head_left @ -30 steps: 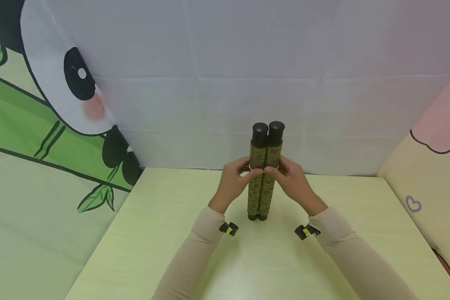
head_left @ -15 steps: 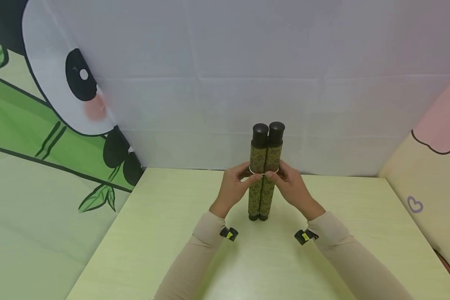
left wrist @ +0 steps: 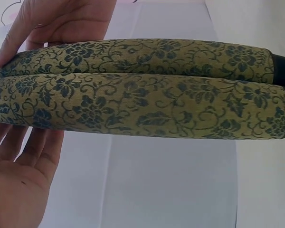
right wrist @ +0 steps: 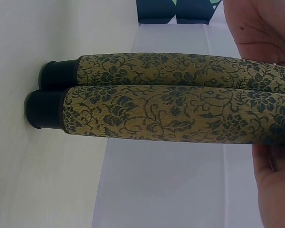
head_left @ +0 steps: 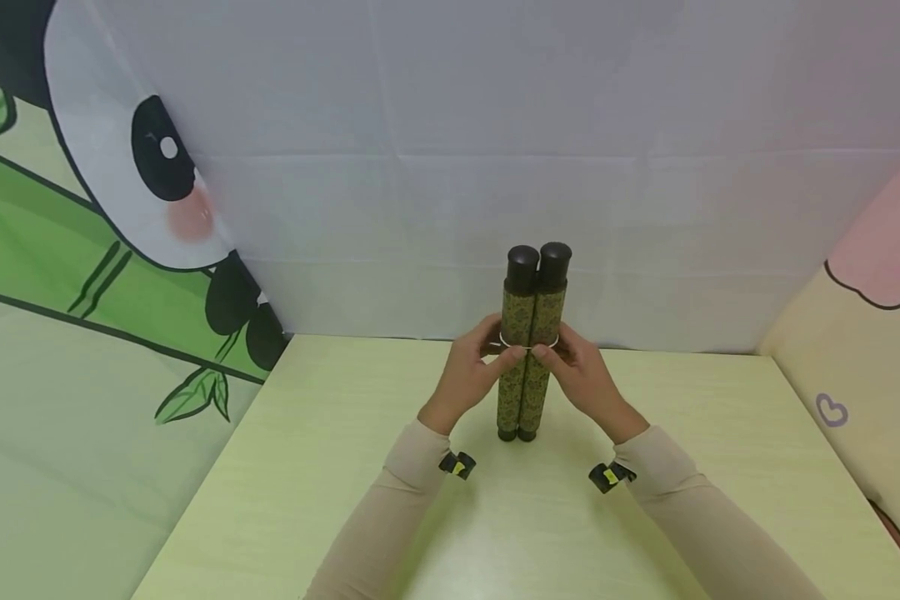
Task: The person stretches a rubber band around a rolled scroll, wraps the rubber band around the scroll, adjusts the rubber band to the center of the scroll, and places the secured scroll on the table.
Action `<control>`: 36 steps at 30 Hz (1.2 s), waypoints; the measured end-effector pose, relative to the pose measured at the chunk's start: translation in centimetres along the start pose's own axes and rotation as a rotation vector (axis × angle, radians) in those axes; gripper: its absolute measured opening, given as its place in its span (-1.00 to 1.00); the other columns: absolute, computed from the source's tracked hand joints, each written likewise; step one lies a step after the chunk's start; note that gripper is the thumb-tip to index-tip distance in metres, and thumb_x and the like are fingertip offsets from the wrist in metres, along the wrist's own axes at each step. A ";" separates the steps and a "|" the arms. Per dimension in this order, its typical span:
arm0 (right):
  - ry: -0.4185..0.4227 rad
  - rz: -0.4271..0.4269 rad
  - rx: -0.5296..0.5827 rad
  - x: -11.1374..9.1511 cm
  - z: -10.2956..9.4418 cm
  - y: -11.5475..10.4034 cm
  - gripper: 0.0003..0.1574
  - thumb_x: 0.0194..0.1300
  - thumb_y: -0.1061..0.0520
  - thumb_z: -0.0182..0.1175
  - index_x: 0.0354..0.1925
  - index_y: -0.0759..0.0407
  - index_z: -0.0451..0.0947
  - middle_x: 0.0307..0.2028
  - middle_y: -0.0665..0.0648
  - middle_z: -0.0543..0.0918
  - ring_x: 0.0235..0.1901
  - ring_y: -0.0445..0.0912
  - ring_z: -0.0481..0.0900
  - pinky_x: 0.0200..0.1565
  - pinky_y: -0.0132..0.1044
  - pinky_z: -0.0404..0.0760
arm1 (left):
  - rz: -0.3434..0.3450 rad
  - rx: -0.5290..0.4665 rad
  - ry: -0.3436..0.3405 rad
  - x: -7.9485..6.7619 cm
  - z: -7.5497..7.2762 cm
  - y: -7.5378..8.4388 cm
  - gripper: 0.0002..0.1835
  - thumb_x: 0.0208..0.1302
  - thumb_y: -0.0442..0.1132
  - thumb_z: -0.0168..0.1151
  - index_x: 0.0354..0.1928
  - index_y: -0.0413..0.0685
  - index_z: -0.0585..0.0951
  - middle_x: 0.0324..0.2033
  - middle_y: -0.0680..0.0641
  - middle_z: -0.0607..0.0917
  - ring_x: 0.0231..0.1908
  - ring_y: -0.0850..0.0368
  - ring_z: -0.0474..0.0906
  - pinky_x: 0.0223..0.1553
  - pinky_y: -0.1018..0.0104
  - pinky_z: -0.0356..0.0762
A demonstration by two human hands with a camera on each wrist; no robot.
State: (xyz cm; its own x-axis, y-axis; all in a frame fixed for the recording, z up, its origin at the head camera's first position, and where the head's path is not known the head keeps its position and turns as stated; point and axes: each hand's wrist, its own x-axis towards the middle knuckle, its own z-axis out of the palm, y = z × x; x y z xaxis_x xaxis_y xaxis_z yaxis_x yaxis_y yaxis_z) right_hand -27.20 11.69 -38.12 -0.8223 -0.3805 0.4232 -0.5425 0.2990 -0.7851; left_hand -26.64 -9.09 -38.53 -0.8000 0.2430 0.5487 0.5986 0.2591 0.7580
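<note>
A rolled-up scroll stands upright on the pale table in the head view. Its two rolls lie tight side by side, covered in olive-gold brocade with dark flowers, with black knobs at both ends. A thin white band runs round both rolls about mid-height. My left hand grips the left roll, thumb across the front and fingers behind. Mirroring it, my right hand holds the right roll. Both thumb tips meet at the band. The lower knobs are near the tabletop in the right wrist view; most fingertips are hidden behind the rolls.
The light yellow-green table extends to both sides and towards me. Close behind it hangs a pale cloth backdrop, with a cartoon panda and green bamboo at left. A cream and pink printed panel borders the right edge.
My hands have shifted slightly down along the scroll, thumbs included. The white band now shows more clearly and dips towards the thumbs. The scroll stays upright in nearly the same spot.
</note>
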 end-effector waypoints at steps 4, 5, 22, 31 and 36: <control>-0.003 -0.002 -0.003 0.0 -0.1 0.1 -0.41 0.56 -0.20 0.06 0.30 0.15 0.44 -0.30 0.13 0.62 -0.44 0.01 0.55 -0.40 -0.15 0.50 | 0.009 0.015 0.004 0.3 0.1 0.1 -0.22 0.35 0.44 0.03 0.29 -0.02 0.56 -0.13 -0.02 0.70 -0.13 0.14 0.68 -0.09 0.25 0.69; -0.004 -0.002 -0.006 0.0 -0.1 0.2 -0.41 0.56 -0.21 0.06 0.29 0.15 0.44 -0.32 0.12 0.61 -0.46 0.01 0.53 -0.42 -0.16 0.49 | 0.009 0.015 0.008 0.4 0.1 0.0 -0.22 0.34 0.45 0.02 0.27 -0.02 0.58 -0.16 -0.02 0.70 -0.15 0.14 0.69 -0.13 0.25 0.70; -0.035 0.016 0.040 -0.4 0.2 0.6 -0.34 0.55 -0.22 0.07 0.37 0.15 0.36 -0.31 0.15 0.61 -0.46 0.08 0.52 -0.42 -0.17 0.47 | -0.005 -0.077 0.016 -1.3 0.1 1.9 -0.51 0.49 -0.11 0.24 0.31 -0.27 0.55 -0.04 -0.25 0.71 -0.08 -0.08 0.68 0.02 0.08 0.67; -0.069 0.067 0.027 -0.9 0.2 1.1 -0.25 0.57 -0.18 0.06 0.50 0.19 0.24 -0.10 0.22 0.67 -0.23 -0.02 0.63 -0.25 -0.11 0.55 | -0.024 -0.070 -0.012 -1.6 -0.3 2.8 -0.59 0.46 -0.24 0.27 0.26 -0.27 0.58 -0.09 -0.23 0.73 -0.11 -0.06 0.67 0.02 0.02 0.67; -0.074 0.034 0.019 -0.6 -0.2 0.1 -0.34 0.58 -0.11 0.07 0.46 0.16 0.25 -0.08 0.19 0.62 -0.23 0.01 0.57 -0.21 -0.09 0.55 | -0.022 -0.010 -0.011 -1.4 -0.4 2.9 -0.60 0.46 -0.24 0.27 0.25 -0.23 0.58 -0.06 -0.19 0.72 -0.07 -0.02 0.67 0.02 0.06 0.67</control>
State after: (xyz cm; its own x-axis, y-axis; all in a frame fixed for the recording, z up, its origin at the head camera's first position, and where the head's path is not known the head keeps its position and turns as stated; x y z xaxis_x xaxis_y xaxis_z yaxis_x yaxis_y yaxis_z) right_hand -26.84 12.13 -38.37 -0.8249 -0.4345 0.3616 -0.5102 0.2968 -0.8072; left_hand -23.83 -9.09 -36.94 -0.8125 0.2474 0.5279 0.5802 0.2548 0.7736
